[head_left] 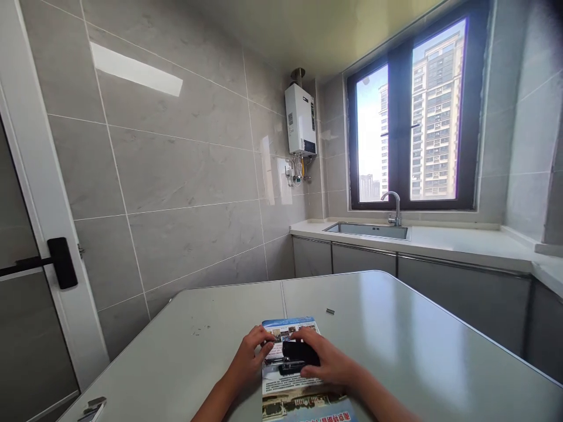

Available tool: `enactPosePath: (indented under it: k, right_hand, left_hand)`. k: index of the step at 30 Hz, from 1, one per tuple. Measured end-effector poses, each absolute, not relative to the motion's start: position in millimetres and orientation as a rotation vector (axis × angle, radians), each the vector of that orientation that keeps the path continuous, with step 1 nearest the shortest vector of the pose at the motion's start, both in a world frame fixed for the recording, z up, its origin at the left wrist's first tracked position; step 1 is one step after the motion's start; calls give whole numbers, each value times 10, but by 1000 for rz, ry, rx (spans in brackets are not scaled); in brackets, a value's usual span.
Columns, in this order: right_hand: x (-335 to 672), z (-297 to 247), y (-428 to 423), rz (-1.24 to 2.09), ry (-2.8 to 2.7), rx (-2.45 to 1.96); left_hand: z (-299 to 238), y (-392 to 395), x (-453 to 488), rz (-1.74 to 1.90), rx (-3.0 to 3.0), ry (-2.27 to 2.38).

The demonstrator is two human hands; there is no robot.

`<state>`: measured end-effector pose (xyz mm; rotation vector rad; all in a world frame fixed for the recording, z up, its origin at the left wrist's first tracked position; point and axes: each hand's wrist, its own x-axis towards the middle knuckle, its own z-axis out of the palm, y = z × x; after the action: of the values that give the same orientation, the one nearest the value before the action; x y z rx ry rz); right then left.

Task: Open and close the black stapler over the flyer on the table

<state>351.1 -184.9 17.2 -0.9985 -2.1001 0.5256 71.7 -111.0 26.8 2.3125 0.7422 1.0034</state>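
Observation:
A black stapler (pixel 295 353) lies opened on a colour-printed leaflet (pixel 281 387), its metal magazine showing on the left side. My right hand (pixel 328 356) is wrapped around the stapler's right part, fingers over the top and thumb below. Close to the stapler's left end is my left hand (pixel 254 353), thumb and fingertips brought together over the leaflet. Whatever sits between those fingertips is too small to make out. Beyond the leaflet, a short strip of staples (pixel 330 311) rests on the table.
The pale table (pixel 396 351) carries a few loose staple bits (pixel 200 331) on the left and a small metallic item (pixel 93 409) at the near left corner. Behind are a counter (pixel 448 240) with a sink (pixel 369 230) and a door (pixel 57 293) at left.

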Motion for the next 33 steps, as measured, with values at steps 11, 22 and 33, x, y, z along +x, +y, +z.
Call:
enactPosePath:
  k: [11,22,33]
  right_hand:
    - [3410,121,-1852,415,-2045,-1186]
    - [3436,161,-1860,441,-2051,-1221]
    - [3420,94,-1835,460,-1988,-1209]
  left_hand:
    - [153,-1097,724,815,2446,772]
    - [257,-1129,737,844,2445,659]
    - [216,-1065,648,743,2473,633]
